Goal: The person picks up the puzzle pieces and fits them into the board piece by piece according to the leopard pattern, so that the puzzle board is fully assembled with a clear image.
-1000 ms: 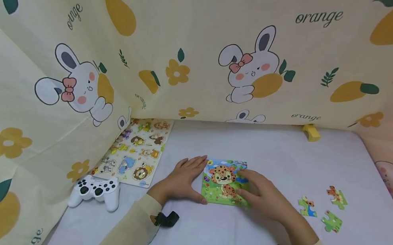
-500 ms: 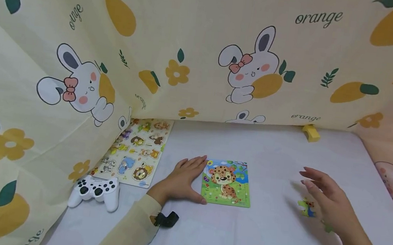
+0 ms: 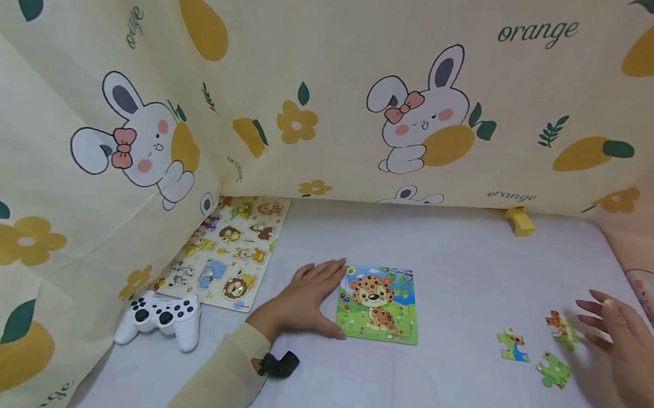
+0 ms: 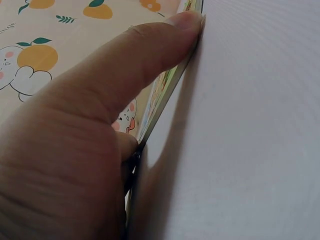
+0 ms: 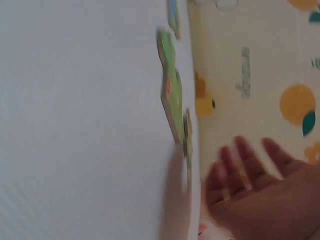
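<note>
A small square jigsaw puzzle (image 3: 379,306) with a leopard cub picture lies flat on the white table, mid-view. My left hand (image 3: 301,304) rests along its left edge, fingers fairly straight; the thumb (image 4: 155,47) touches the near corner in the left wrist view. Over to the right, three loose puzzle pieces lie apart: a blue-and-green one (image 3: 513,346), a green one (image 3: 555,371) and an orange-brown one (image 3: 560,329). My right hand (image 3: 631,349) hovers just right of these, fingers loosely bent, holding nothing. In the right wrist view the green piece (image 5: 172,92) is seen nearly edge-on.
At the left lie a white game controller (image 3: 159,319) and an animal peg board (image 3: 248,272), partly covered by the patterned curtain (image 3: 343,46). A yellow block (image 3: 520,222) sits at the back by the curtain's lower edge.
My right hand has lifted off the leopard puzzle and moved right, past the loose pieces to their far side. The left hand stays at the puzzle's left edge.
</note>
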### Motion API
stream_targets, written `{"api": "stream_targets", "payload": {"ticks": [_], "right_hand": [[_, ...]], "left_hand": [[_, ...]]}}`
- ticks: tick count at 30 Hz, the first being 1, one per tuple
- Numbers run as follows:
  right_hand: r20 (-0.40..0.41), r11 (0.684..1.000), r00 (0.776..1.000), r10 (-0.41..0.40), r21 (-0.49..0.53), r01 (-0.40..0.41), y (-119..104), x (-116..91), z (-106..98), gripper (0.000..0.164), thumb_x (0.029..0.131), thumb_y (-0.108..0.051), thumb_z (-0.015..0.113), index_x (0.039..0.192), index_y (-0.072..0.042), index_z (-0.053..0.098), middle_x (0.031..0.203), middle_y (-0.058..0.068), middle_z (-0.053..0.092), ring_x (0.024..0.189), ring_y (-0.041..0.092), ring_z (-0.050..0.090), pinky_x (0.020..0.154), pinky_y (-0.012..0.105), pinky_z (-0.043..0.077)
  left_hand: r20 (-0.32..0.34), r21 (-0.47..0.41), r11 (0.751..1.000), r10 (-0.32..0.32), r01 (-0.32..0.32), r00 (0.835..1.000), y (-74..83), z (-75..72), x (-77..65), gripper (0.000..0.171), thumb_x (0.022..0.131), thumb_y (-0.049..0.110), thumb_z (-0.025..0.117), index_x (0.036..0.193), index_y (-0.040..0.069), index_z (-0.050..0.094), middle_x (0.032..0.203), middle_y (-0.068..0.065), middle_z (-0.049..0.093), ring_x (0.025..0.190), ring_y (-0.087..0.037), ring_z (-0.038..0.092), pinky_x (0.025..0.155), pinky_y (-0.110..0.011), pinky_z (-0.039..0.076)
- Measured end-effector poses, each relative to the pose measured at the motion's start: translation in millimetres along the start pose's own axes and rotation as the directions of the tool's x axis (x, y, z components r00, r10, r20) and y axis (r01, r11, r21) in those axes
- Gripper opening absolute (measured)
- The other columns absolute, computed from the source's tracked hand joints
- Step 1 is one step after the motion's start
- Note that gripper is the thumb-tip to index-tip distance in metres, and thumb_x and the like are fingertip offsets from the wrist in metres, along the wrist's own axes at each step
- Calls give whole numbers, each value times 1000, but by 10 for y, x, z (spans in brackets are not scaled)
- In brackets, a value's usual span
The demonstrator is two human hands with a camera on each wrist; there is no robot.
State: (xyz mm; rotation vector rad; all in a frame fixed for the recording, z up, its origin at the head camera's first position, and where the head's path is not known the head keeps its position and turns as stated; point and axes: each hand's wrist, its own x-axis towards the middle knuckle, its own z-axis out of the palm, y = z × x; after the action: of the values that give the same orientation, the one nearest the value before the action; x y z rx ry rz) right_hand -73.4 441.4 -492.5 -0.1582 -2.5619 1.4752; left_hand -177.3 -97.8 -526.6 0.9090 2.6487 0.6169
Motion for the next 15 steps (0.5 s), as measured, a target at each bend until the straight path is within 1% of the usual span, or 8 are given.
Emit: {"api": "stream_targets", "payload": {"ticks": [1,3,4,6,7,10,11,15], "right_hand": [[29,998,998,53,-20,-52,45,6,-20,52,121,-31,36,169,-11,38,139,-7,63,118,1,59,93,11,47],[82,985,986,143,-110,-134,122,13,-36,63,120,-37,40,170,-1,29,148,16,58,128,22,57,110,32,47],[107,972,977,185,-165,-167,146,16,-34,69,119,-41,44,169,3,26,151,26,51,130,32,53,109,35,47],[150,952,962,230,-240,-190,164,27,-20,82,116,-44,51,167,12,19,155,45,33,135,55,40,115,62,40],[155,944,958,241,-266,-194,167,35,-8,84,115,-43,56,165,14,20,155,47,31,133,65,34,112,74,35],[151,920,960,236,-353,-171,171,51,37,84,110,-40,67,159,17,31,149,48,30,128,65,37,103,76,41],[147,914,961,232,-372,-164,161,56,50,81,109,-37,70,157,18,35,146,49,30,127,67,36,99,83,36],[156,888,966,206,-445,-117,104,80,84,57,107,-22,73,140,20,53,126,42,47,108,56,49,81,64,48]], "left_hand": [[2,-1,1000,-1,1,1000,0,5,-5,136,74,75,86,176,14,19,182,9,3,165,-12,1,131,-46,-2],[5,-3,1000,-3,3,1000,1,14,-12,136,74,75,86,176,14,18,182,9,3,165,-12,1,131,-46,-3],[5,-5,1000,-2,2,1000,3,17,-17,136,74,75,86,176,14,19,182,9,3,165,-12,1,131,-46,-2],[6,-4,1000,-3,3,1000,-2,27,-22,137,74,76,86,176,14,18,182,8,3,165,-12,1,131,-46,-2],[4,-3,1000,-2,2,1000,-3,30,-24,137,74,76,86,176,14,18,182,8,3,165,-12,1,131,-46,-2],[3,1,1000,-2,2,1000,-6,42,-28,137,74,77,86,176,14,18,182,7,4,165,-12,2,131,-46,-2],[4,4,1000,-4,4,1000,-9,48,-28,137,74,77,85,176,14,18,182,7,4,165,-12,1,131,-46,-2],[8,1,1000,-7,7,1000,-1,64,-36,137,74,77,86,176,14,19,182,7,4,165,-12,2,131,-46,-3]]}}
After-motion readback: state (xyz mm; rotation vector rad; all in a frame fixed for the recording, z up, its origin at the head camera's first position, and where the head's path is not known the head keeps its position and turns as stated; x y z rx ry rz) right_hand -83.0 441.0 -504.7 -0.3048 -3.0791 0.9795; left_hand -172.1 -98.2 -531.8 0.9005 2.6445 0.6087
